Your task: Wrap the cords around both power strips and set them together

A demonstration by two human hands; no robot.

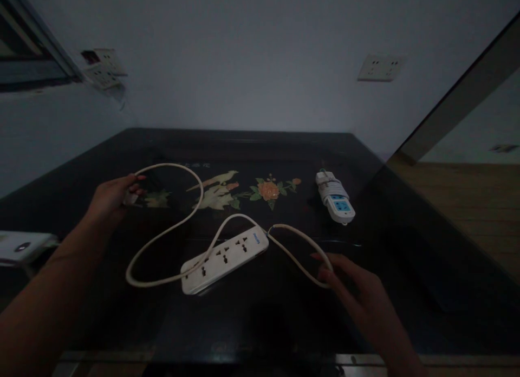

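A white power strip (227,260) lies tilted on the dark table, its sockets facing up. Its pale cord (149,248) loops loosely to the left and crosses over the strip. At the left, my left hand (117,193) is closed around the plug end of that cord; the plug is mostly hidden in the fingers. My right hand (345,279), right of the strip, pinches a bend of the same cord near where it leaves the strip. Beyond my right hand lies a second, smaller white power strip (335,198) with blue socket faces and its cord wound around it.
The glossy black table (260,323) bears a bird and flower picture (268,190). Wall sockets (381,67) sit at the back right, and more sockets (104,68) at the back left. A white object (24,247) stands by the left edge. Wooden floor (467,198) shows at right.
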